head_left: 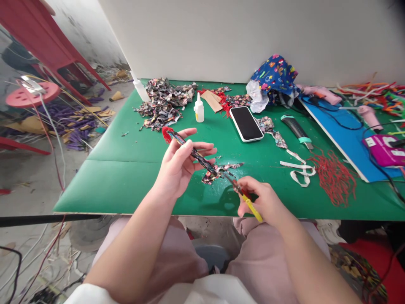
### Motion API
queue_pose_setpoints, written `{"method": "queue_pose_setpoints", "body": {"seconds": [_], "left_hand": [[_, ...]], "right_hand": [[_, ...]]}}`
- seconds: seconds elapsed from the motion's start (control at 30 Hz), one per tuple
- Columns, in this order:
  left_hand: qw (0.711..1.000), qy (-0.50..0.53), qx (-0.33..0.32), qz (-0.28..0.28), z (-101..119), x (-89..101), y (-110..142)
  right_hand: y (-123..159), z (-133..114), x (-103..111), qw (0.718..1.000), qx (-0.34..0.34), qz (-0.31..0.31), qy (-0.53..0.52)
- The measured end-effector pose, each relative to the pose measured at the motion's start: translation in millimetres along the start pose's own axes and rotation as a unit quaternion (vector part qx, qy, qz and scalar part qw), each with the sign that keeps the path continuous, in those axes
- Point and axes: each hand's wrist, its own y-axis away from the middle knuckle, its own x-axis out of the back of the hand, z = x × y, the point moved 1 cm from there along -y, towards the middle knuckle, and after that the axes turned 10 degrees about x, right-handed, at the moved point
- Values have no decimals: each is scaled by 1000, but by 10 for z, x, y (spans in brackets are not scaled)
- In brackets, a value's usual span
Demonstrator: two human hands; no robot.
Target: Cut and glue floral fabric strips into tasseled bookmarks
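My left hand is closed on a narrow stick wrapped in dark patterned fabric, pinching it between thumb and fingers. A red fuzzy tip shows at the stick's upper left end. My right hand grips a pair of scissors with yellow handles. Their blades point up and left and meet the lower end of the stick; whether they touch it I cannot tell. Below the stick, patterned fabric scraps lie on the green table.
Behind my hands stand a small glue bottle, a pile of fabric scraps and a phone. To the right lie a utility knife, white strips, red threads and a blue board. A pink glue gun rests farther back.
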Motion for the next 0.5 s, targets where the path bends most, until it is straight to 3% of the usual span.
{"method": "queue_pose_setpoints", "body": {"seconds": [0.1, 0.2, 0.37, 0.5], "left_hand": [[1000, 13, -15, -18, 1, -12, 17], [998, 23, -35, -53, -38, -47, 42], [993, 16, -46, -108, -154, -109, 75], [991, -21, -43, -123, -47, -36, 73]], "right_hand": [[-27, -7, -32, 978, -52, 38, -200], [-117, -81, -121, 942, -81, 66, -317], [-343, -227, -207, 890, -77, 136, -429], [-448, -265, -88, 896, -50, 150, -416]]}}
